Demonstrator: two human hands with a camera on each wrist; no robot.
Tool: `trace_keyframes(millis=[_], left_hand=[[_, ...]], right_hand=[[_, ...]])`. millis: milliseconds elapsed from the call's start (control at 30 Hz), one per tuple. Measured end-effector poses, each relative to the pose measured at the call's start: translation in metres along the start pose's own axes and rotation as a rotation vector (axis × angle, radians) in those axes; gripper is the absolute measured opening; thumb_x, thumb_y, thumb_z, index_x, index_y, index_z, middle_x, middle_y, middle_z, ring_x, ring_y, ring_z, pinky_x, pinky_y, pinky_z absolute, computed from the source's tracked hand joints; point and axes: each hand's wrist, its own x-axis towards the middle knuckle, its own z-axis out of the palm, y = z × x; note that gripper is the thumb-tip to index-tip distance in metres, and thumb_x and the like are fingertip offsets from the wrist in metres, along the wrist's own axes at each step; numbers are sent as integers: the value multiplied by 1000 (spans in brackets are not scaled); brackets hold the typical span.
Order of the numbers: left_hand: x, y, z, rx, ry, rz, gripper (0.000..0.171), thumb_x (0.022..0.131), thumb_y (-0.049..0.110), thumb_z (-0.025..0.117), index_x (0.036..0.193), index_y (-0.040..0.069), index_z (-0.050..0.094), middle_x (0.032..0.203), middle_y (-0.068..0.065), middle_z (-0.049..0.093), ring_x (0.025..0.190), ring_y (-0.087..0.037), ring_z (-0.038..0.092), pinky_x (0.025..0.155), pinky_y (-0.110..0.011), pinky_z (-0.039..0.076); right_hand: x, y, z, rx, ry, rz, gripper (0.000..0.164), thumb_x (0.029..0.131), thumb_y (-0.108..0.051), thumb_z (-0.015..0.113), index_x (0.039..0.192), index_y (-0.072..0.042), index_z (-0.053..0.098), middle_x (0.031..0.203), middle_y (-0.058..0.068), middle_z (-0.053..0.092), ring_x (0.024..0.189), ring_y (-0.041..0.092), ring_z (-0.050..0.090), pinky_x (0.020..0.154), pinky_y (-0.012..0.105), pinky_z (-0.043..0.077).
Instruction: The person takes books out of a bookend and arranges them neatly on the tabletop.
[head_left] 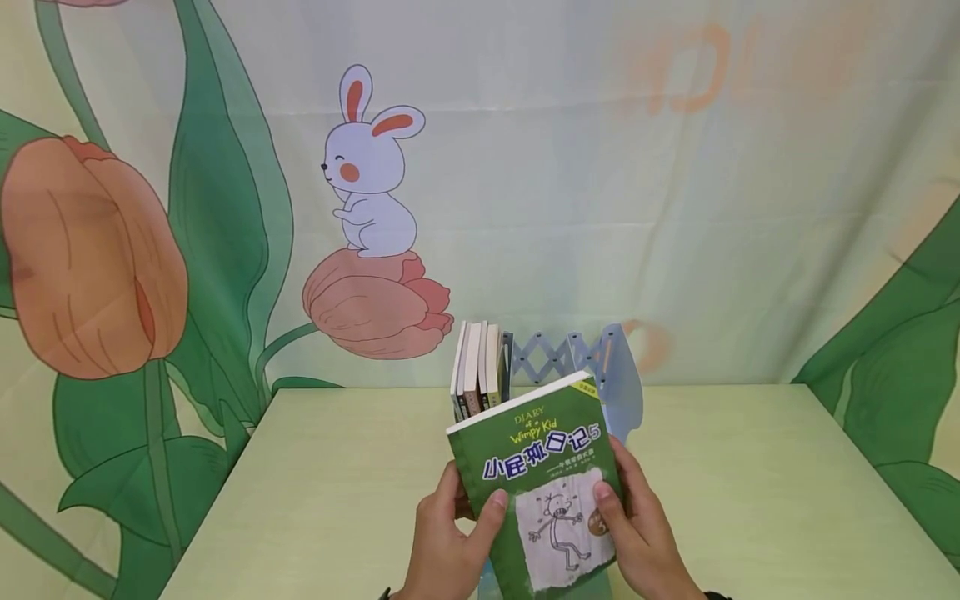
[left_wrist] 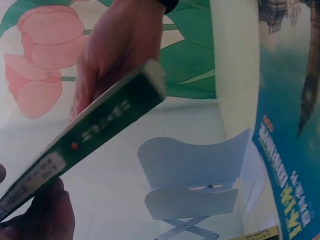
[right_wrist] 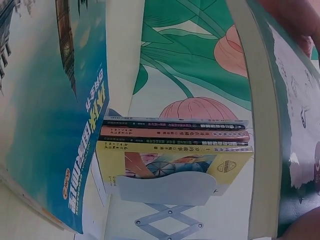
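Note:
Both hands hold a green paperback book (head_left: 540,442) titled Diary of a Wimpy Kid, its front cover facing up and tilted. My left hand (head_left: 453,533) grips its left edge, thumb on the cover and fingers behind. On the opposite edge, my right hand (head_left: 645,525) pinches it the same way, its thumb beside the cartoon drawing. The green spine (left_wrist: 100,125), with a white label near one end, shows in the left wrist view. Beneath the held book lies a larger blue-green book (right_wrist: 45,110) with a tower on its cover, mostly hidden in the head view.
Behind the held book stands a light-blue expandable bookend (head_left: 622,383) with crisscross links. Several thin upright books (head_left: 476,367) stand at its left end, a yellow-covered one (right_wrist: 210,167) against the plate. The pale green table (head_left: 322,483) meets a printed curtain (head_left: 525,208) at the back.

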Motion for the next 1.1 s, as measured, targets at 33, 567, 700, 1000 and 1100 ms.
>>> trace_keyframes(millis=[33, 567, 700, 1000, 1100], left_hand=[[-1, -1, 0, -4, -20, -13, 33, 94, 21, 65, 124, 13, 55, 95, -4, 74, 76, -4, 67, 67, -24, 55], [-10, -8, 4, 14, -75, -56, 69, 94, 23, 67, 153, 18, 33, 116, -7, 71, 91, -11, 72, 66, -25, 57], [-7, -10, 3, -12, -73, -90, 70, 93, 24, 68, 153, 23, 34, 116, -6, 71, 90, -9, 72, 69, -25, 57], [-3, -14, 1, -63, -68, -127, 71, 90, 22, 71, 152, 21, 36, 113, -9, 64, 90, -9, 72, 70, -26, 58], [-3, -15, 0, -85, -73, -150, 70, 90, 22, 71, 151, 22, 38, 113, -10, 62, 90, -9, 72, 71, -26, 58]], right_hand=[[0, 0, 0, 4, 3, 0, 55, 103, 1, 37, 155, -11, 23, 114, -6, 57, 87, 8, 63, 69, 29, 54], [-1, -4, -2, 10, 20, 65, 56, 105, -3, 37, 156, -16, 21, 117, -7, 57, 95, 8, 64, 76, 30, 56], [-3, -4, -5, 0, -6, 69, 58, 105, -4, 38, 157, -20, 19, 125, -11, 56, 101, 7, 65, 80, 28, 56], [-6, -5, -12, 43, -64, 107, 61, 104, -5, 41, 158, -20, 15, 123, 8, 55, 96, 12, 67, 73, 35, 59], [-7, -5, -14, 8, -65, 114, 62, 103, -6, 44, 157, -21, 16, 119, 17, 55, 93, 11, 67, 71, 34, 58]])
